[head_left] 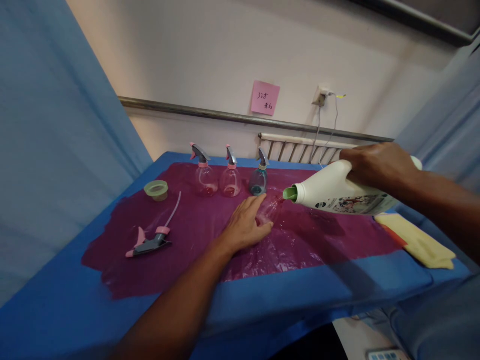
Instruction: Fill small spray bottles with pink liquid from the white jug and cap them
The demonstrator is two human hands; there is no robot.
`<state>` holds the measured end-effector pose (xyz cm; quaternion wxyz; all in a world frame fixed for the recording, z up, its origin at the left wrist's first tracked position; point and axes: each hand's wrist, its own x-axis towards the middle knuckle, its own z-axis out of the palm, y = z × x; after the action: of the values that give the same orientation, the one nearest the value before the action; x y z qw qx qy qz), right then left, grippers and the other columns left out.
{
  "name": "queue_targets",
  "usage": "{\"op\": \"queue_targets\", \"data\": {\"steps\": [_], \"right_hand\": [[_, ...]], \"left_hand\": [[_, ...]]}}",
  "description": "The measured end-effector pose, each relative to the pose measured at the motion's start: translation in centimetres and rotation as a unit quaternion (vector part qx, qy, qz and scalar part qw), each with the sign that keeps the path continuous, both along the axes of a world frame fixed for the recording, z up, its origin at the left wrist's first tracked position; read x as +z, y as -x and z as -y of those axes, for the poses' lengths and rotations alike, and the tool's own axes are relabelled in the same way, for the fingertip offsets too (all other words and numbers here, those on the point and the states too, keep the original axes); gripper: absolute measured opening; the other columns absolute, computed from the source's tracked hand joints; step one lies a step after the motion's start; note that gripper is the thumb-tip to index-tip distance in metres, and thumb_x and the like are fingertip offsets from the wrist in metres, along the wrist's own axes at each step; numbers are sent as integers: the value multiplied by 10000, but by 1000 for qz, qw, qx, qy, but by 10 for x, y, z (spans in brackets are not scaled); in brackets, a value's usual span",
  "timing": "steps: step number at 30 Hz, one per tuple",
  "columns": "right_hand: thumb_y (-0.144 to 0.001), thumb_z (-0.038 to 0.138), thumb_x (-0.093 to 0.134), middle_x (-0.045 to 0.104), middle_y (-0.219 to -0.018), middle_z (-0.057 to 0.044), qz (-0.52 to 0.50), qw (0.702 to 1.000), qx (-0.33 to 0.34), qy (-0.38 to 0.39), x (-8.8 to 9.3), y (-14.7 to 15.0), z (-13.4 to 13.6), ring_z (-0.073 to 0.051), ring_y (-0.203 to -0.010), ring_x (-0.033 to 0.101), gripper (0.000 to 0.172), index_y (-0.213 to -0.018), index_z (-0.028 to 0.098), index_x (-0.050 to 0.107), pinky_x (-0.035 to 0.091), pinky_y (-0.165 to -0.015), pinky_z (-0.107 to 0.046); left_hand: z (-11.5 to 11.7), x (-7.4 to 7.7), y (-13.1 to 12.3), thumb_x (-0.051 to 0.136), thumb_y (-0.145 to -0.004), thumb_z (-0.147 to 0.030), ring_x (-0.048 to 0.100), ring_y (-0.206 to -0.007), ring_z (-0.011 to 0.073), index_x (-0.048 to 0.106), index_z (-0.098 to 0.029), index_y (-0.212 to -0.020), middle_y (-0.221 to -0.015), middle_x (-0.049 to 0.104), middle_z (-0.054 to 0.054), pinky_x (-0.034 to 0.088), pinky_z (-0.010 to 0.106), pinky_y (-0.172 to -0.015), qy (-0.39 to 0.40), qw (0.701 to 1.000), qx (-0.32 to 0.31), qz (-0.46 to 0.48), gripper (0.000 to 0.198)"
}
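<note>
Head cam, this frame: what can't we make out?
Head view:
Part of the clear bottle: hidden by the left hand.
Cream jug's grip area: covered by the right hand.
Jug label's fine print: too small and blurred.
Dark-framed panel: cut off by the top and right edges.

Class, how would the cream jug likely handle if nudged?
The cream jug is probably stiff: no sag in the right hand. Its bulk suggests heft, though the fill is hidden. Tilted, its green spout may drip.
</note>
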<state>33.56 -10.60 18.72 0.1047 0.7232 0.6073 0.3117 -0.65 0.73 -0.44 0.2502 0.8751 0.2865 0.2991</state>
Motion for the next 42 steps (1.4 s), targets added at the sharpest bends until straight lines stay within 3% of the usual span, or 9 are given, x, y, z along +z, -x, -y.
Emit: {"op": "queue_targets", "data": {"steps": [10,31,42], "right_hand": [[-955,366,606,820,-969,-75,-6,1000,0,11,3,5,2,-289,-793,719,98,-974,293,668,274,-624,-390],[-940,343,647,832,-995,-53,-11,1000,5,9,4,5,1,-280,-785,715,78,-990,305,694,282,-617,-389],[-928,343,637,846,-1047,-58,-12,1000,5,11,5,5,0,-282,-800,719,126,-1023,308,711,289,-620,-386]], "left_hand": [[1,0,0,784,-936,-355,626,-1545,380,507,-235,-1737,-1661,636,157,506,561,-1339,1,1000,2,-2,856],[1,-1,1,786,-937,-362,620,-1554,382,504,-305,-1731,-1668,638,130,498,593,-1340,7,1000,5,4,844],[2,0,1,784,-953,-372,622,-1550,373,504,-255,-1732,-1668,635,141,501,560,-1342,8,1000,5,-3,836]]}}
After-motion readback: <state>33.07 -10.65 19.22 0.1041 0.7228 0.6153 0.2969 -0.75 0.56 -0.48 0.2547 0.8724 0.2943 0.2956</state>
